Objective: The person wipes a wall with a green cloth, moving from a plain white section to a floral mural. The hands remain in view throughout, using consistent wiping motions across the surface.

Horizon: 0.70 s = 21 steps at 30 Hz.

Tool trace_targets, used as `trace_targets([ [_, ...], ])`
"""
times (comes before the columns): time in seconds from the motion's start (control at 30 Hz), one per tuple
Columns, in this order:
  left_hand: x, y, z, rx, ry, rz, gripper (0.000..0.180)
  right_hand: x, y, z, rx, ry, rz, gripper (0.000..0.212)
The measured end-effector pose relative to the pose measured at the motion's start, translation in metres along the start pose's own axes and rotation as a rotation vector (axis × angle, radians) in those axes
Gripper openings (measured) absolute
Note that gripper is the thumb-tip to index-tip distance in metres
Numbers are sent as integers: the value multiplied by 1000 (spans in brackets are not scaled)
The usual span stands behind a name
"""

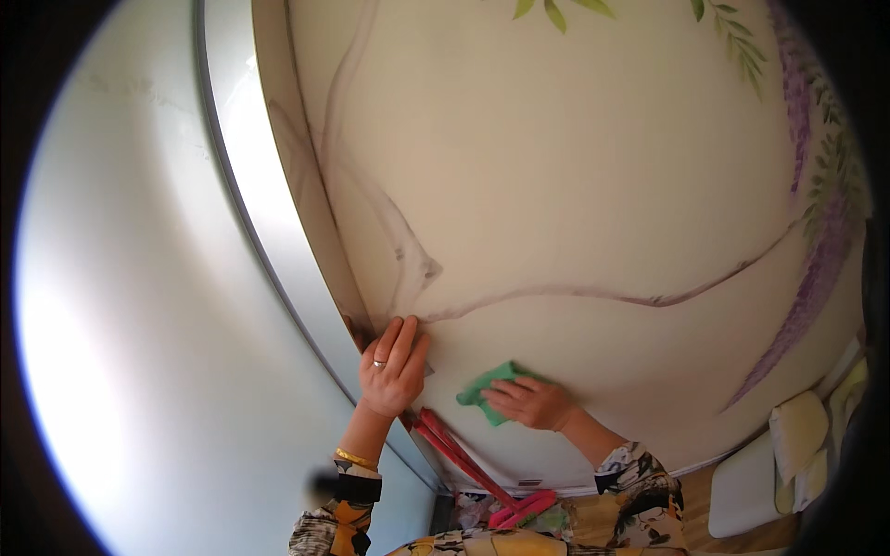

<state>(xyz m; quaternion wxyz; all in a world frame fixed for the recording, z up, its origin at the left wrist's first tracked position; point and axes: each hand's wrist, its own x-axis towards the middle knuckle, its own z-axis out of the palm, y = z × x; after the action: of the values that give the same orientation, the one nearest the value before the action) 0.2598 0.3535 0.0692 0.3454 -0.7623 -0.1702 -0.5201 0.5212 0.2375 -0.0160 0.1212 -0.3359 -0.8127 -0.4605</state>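
Note:
My right hand (533, 404) presses a green cloth (491, 389) against the cream wall (556, 213), fingers spread over its right part. The wall is painted with a pale branch and purple hanging blossoms. My left hand (394, 366) lies with straight fingers against the wall at the left corner, beside the door frame (315, 213). A ring is on one of its fingers, and it appears to hold nothing. A small greyish edge shows just right of its palm; what it is cannot be made out.
A frosted glass panel (139, 278) with a metal frame fills the left side. Below my hands, a long red-pink handle (464, 461) leans by the corner above a pink object (524, 509). At lower right, a white seat (746, 486) with cushions (799, 426) stands on a wooden floor (697, 505).

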Motion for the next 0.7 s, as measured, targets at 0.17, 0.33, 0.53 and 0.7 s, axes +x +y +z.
trace_targets([
  [0.17,-20,-5,7,-27,31,-3,24,24,44,-46,-239,183,212,23],
  [0.33,-13,-2,8,-65,79,21,24,55,76,-85,-374,273,487,35],
  [0.53,8,-1,-7,-62,79,59,22,142,82,-101,-301,342,551,48],
  [0.7,6,2,-1,-83,54,32,21,148,78,-76,-340,269,349,43],
])
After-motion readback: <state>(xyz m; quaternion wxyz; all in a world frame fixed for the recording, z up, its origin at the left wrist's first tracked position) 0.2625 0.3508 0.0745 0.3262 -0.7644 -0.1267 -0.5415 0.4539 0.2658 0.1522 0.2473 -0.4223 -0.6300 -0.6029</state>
